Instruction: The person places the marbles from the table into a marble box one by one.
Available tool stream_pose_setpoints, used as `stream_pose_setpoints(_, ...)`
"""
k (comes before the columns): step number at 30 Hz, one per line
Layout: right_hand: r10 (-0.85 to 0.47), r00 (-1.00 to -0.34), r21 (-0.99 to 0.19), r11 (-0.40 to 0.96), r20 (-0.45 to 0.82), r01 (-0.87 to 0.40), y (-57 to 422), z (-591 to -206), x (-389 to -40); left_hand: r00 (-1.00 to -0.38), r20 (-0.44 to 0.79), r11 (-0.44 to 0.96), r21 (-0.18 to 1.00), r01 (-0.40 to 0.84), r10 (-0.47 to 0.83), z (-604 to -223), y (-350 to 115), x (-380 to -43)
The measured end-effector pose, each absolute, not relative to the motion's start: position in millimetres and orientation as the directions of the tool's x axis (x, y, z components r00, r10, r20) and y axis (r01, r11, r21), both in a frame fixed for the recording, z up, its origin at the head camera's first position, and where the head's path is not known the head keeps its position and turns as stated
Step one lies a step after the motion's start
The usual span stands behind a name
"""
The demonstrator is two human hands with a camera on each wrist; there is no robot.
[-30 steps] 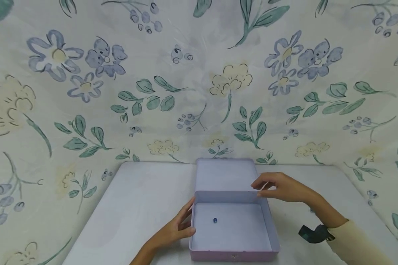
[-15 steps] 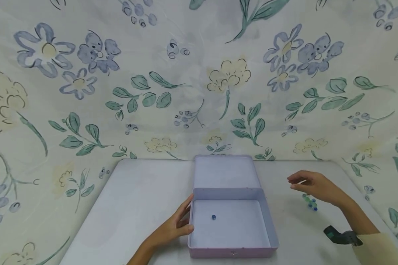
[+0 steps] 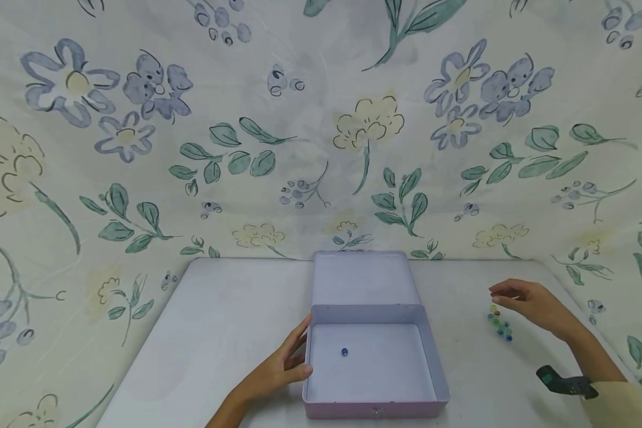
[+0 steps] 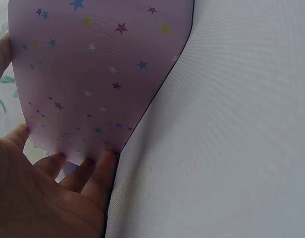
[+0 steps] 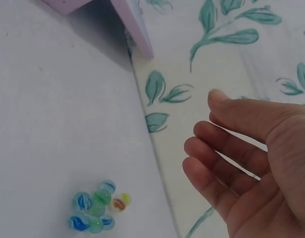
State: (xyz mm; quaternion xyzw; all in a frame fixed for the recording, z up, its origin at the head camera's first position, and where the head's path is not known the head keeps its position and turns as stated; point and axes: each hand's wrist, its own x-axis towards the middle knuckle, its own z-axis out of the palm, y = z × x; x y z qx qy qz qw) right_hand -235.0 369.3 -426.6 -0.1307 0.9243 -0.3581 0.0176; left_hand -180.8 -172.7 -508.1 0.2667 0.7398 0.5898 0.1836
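A lidded lilac box (image 3: pixel 387 371) stands with its lid (image 3: pixel 361 276) tipped back. One dark blue marble (image 3: pixel 345 352) lies on its floor, left of the middle. My left hand (image 3: pixel 280 370) rests against the outer left wall, fingertips and thumb touching the pink star-printed side (image 4: pixel 92 74). To the right of the box, my right hand (image 3: pixel 537 304) hovers above the table, its fingers relaxed and slightly bent, holding nothing. Just below its fingertips is a cluster of glass marbles (image 5: pixel 96 208), several with blue swirls, others green, one brown-orange, one yellow.
The white table (image 3: pixel 230 315) ends at a wall of floral-patterned cloth (image 3: pixel 299 148), close behind the lid. A dark strap with a camera (image 3: pixel 564 380) sits on the right wrist by a cream sleeve (image 3: pixel 620 404).
My right hand has moved away from the box's back right corner, out to the right over the marbles. My left hand stays against the box, and the view has shifted slightly.
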Motion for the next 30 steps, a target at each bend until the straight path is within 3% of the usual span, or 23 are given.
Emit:
stream_pose_setpoints(10, -0.213, -0.971, -0.540, 0.807, 0.110, -0.239, 381, -453, -233, -0.782, 0.039, 0.157, 0.972, 0.173, 0.622, -504, -168, -184)
stream_pose_setpoints(21, -0.190, -0.970, -0.526, 0.815, 0.153, -0.243, 376, -471, -233, -0.802, 0.032, 0.172, 0.971, 0.166, 0.596, -508, -170, -181)
stream_pose_setpoints(30, -0.137, -0.987, -0.568, 0.807, 0.083, -0.159, 372, -486, -231, -0.803, 0.025, 0.175, 0.971, 0.160, 0.596, -508, -171, -181)
